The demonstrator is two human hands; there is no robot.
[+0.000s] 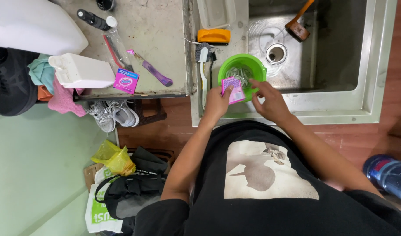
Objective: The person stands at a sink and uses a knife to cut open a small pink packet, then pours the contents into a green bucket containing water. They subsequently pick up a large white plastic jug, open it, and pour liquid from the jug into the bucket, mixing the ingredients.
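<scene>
1. Right now the left hand [216,103] pinches a small pink sachet [233,89] by its lower edge, holding it just over the near rim of a green bowl [254,64].
2. Meanwhile the right hand [270,101] hovers beside the sachet with its fingers loosely spread, gripping nothing; one fingertip is at the sachet's top corner, though I cannot tell if it touches.
3. Inside the bowl lies something pale and tangled, too blurred to make out.
4. Standing on the steel ledge just left of the sink [375,65], the bowl has a white-handled brush [203,74] beside it and an orange scrubber [214,36] behind.
5. Further left, on the grimy desk [161,26], lie a second pink sachet [125,81], a purple-handled knife [154,72] and a white rectangular jug [82,71].
</scene>
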